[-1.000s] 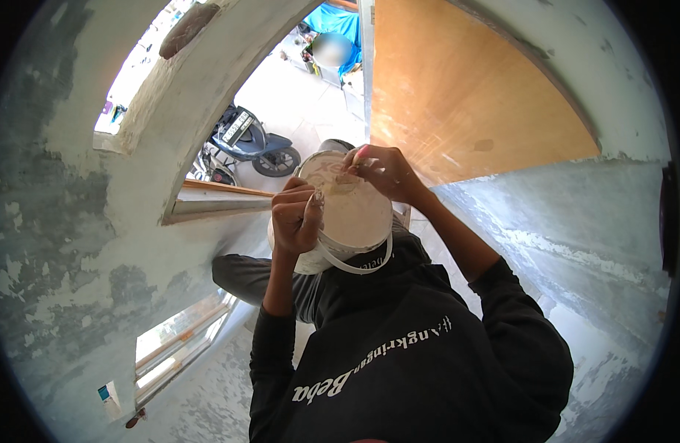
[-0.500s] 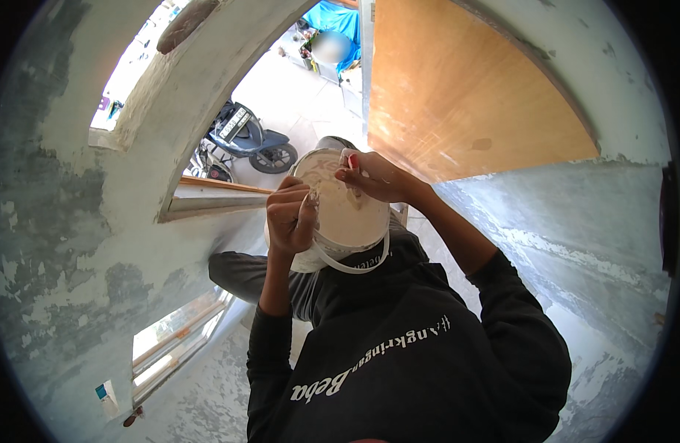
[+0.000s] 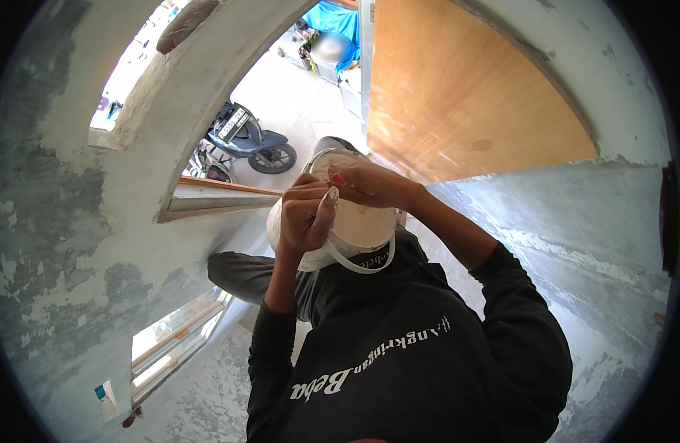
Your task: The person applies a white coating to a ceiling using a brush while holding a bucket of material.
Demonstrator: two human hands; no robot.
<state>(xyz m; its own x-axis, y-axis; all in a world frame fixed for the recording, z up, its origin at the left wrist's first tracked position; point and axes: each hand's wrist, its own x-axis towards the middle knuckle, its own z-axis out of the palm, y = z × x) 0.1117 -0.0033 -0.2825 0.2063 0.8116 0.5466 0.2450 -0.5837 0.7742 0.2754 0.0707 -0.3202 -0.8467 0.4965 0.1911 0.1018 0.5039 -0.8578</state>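
A white bucket of pale paste, its handle hanging down, sits before my body. My left hand is closed at its left side, thumb smeared pale; what it holds, if anything, is hidden. My right hand is over the bucket's far part, fingers curled round a small tool with a red end, its lower part hidden. The two hands nearly meet.
An open doorway ahead shows a parked scooter and a blue tarpaulin. A wooden door panel stands at right. Patchy grey walls surround me, with window openings on the left and a sill below the doorway.
My right hand has moved left and down toward my left hand, the red end with it. My left hand and the bucket have shifted slightly right since half a second ago.
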